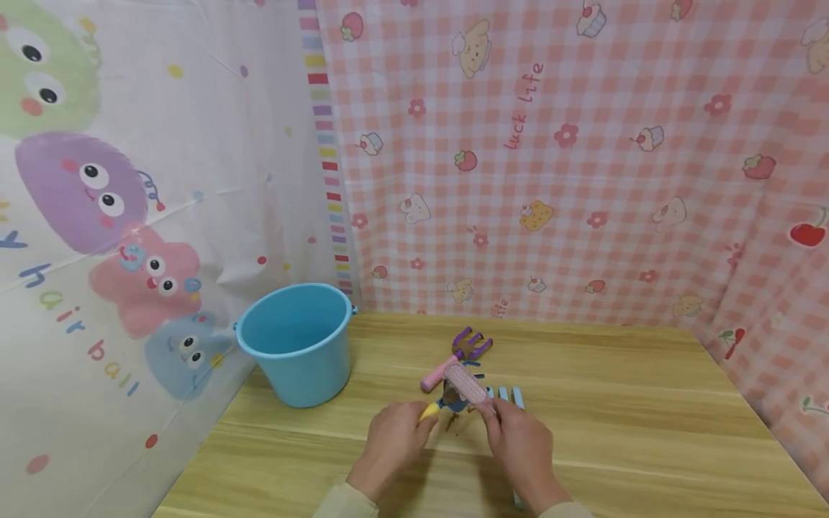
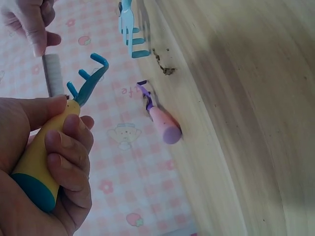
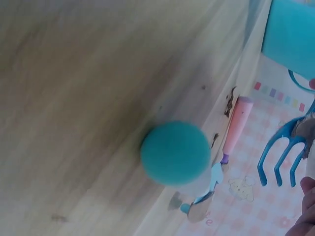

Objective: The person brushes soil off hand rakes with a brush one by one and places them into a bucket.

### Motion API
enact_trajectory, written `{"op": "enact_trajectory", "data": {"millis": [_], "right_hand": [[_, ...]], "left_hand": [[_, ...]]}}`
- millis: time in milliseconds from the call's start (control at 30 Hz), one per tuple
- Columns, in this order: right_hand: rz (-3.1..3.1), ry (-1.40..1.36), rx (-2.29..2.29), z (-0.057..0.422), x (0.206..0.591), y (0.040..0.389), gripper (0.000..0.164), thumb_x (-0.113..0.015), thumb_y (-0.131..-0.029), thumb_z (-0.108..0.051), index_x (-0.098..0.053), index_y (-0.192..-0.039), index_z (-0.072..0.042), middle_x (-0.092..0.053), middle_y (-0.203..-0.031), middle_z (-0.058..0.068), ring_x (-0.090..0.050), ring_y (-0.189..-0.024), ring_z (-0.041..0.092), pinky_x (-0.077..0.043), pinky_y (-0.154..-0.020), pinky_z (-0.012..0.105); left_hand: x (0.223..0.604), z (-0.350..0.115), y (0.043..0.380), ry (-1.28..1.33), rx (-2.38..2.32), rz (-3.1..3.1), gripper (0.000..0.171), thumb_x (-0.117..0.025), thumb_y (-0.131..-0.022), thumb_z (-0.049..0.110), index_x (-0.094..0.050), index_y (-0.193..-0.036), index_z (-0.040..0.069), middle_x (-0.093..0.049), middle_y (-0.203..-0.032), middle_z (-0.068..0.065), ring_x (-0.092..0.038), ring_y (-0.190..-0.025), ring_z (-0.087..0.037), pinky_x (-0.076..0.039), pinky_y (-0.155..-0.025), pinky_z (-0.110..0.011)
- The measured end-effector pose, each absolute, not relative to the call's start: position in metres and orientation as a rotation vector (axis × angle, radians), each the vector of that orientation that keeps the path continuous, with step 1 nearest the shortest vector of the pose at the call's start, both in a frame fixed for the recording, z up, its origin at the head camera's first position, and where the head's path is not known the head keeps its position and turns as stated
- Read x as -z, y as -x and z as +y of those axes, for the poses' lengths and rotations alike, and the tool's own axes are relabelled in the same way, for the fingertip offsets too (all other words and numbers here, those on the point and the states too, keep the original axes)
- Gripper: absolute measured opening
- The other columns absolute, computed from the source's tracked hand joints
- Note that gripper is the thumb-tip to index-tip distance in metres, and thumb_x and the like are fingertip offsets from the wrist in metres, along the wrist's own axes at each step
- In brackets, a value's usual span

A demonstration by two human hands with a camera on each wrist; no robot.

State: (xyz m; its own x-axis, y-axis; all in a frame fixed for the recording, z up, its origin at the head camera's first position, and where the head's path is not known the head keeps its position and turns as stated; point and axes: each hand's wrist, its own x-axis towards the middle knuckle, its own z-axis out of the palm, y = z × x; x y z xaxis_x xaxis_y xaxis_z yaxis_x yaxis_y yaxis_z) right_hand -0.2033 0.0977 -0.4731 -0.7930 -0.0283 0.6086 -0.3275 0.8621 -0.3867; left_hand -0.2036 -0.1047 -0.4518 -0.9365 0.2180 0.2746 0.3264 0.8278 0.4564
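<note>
My left hand [image 1: 396, 440] grips the yellow handle of a small hand rake [image 2: 47, 147], its blue tines [image 3: 279, 153] pointing up and away. Brown soil clings at the base of those tines in the right wrist view. My right hand [image 1: 521, 439] pinches the end of a small brush [image 1: 468, 383] with a pale, dotted oblong head. The brush head lies right at the soiled tines and overlaps them in the head view. Below the right hand a light-blue hand rake [image 1: 517, 397] lies on the table, partly hidden; its round teal handle end [image 3: 175, 153] shows large in the right wrist view.
A pink-handled hand rake [image 1: 440, 373] with purple tines lies beyond the hands. Soil crumbs [image 2: 166, 70] are scattered on the wooden table [image 1: 635, 432]. A blue bucket [image 1: 311, 374] stands at the left. Patterned curtains [image 1: 557, 180] hang behind and at both sides.
</note>
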Motion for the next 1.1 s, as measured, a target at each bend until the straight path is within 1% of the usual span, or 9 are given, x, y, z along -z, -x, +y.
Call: {"op": "enact_trajectory", "data": {"millis": [200,267,400,500,633,733,867,1033,1100], "right_hand": [[-2.466,-0.216,-0.675,0.106,0.474,0.207,0.021,-0.072,-0.092,-0.031,-0.072,-0.087,-0.011,-0.066,-0.069,0.003,-0.058,-0.053,0.019,-0.04,-0.043,0.034],[-2.466,-0.197,-0.69,0.108,0.474,0.207,0.022,-0.071,-0.092,-0.031,-0.073,-0.088,-0.009,-0.066,-0.068,0.004,-0.058,-0.052,0.019,-0.04,-0.043,0.035],[-2.405,-0.203,-0.704,0.109,0.471,0.206,0.022,-0.073,-0.091,-0.028,-0.072,-0.084,-0.008,-0.061,-0.063,0.0,-0.051,-0.049,0.014,-0.038,-0.043,0.032],[-2.371,-0.274,-0.675,0.106,0.472,0.205,0.02,-0.074,-0.09,-0.028,-0.071,-0.082,-0.01,-0.062,-0.063,-0.001,-0.052,-0.048,0.012,-0.037,-0.041,0.03],[-2.389,-0.268,-0.642,0.103,0.476,0.204,0.019,-0.073,-0.09,-0.029,-0.071,-0.083,-0.011,-0.066,-0.067,0.002,-0.057,-0.05,0.018,-0.038,-0.04,0.032],[-2.429,-0.202,-0.647,0.105,0.48,0.204,0.02,-0.073,-0.09,-0.029,-0.069,-0.08,-0.012,-0.063,-0.065,0.003,-0.056,-0.049,0.02,-0.038,-0.04,0.035],[-2.469,-0.189,-0.65,0.109,0.482,0.206,0.023,-0.072,-0.091,-0.03,-0.066,-0.077,-0.014,-0.058,-0.062,0.0,-0.052,-0.048,0.017,-0.036,-0.04,0.034],[-2.468,-0.166,-0.621,0.113,0.483,0.207,0.03,-0.072,-0.091,-0.03,-0.056,-0.069,-0.017,-0.051,-0.058,-0.004,-0.047,-0.046,0.015,-0.034,-0.04,0.033],[-2.446,-0.172,-0.625,0.113,0.482,0.207,0.03,-0.073,-0.09,-0.029,-0.056,-0.069,-0.017,-0.051,-0.058,-0.004,-0.046,-0.046,0.014,-0.034,-0.04,0.033]], "left_hand": [[0.453,-0.104,0.203,0.429,0.787,-2.84,0.019,-0.065,-0.095,0.025,-0.067,-0.08,0.013,-0.045,-0.055,0.01,-0.041,-0.047,-0.007,-0.034,-0.046,-0.027],[0.454,-0.104,0.203,0.428,0.778,-2.848,0.018,-0.065,-0.095,0.025,-0.067,-0.082,0.013,-0.045,-0.056,0.01,-0.041,-0.048,-0.007,-0.035,-0.047,-0.027],[0.456,-0.104,0.203,0.419,0.738,-2.845,0.017,-0.065,-0.095,0.026,-0.066,-0.082,0.015,-0.045,-0.057,0.01,-0.041,-0.05,-0.008,-0.034,-0.048,-0.028],[0.456,-0.103,0.203,0.423,0.726,-2.847,0.017,-0.064,-0.096,0.026,-0.066,-0.084,0.015,-0.045,-0.057,0.011,-0.041,-0.049,-0.008,-0.034,-0.048,-0.028],[0.456,-0.102,0.203,0.425,0.726,-2.833,0.017,-0.062,-0.097,0.027,-0.068,-0.089,0.013,-0.045,-0.057,0.011,-0.041,-0.049,-0.008,-0.034,-0.048,-0.027],[0.455,-0.102,0.202,0.422,0.729,-2.813,0.018,-0.062,-0.098,0.027,-0.067,-0.088,0.013,-0.044,-0.057,0.011,-0.04,-0.049,-0.008,-0.034,-0.048,-0.028],[0.456,-0.102,0.202,0.43,0.74,-2.802,0.019,-0.062,-0.097,0.027,-0.066,-0.084,0.014,-0.043,-0.056,0.011,-0.04,-0.048,-0.007,-0.033,-0.047,-0.027],[0.457,-0.104,0.201,0.436,0.795,-2.838,0.018,-0.063,-0.097,0.026,-0.068,-0.085,0.013,-0.044,-0.057,0.01,-0.04,-0.048,-0.007,-0.034,-0.046,-0.027],[0.458,-0.105,0.201,0.425,0.795,-2.847,0.018,-0.063,-0.096,0.026,-0.068,-0.085,0.013,-0.045,-0.057,0.01,-0.041,-0.049,-0.007,-0.034,-0.047,-0.027]]}}
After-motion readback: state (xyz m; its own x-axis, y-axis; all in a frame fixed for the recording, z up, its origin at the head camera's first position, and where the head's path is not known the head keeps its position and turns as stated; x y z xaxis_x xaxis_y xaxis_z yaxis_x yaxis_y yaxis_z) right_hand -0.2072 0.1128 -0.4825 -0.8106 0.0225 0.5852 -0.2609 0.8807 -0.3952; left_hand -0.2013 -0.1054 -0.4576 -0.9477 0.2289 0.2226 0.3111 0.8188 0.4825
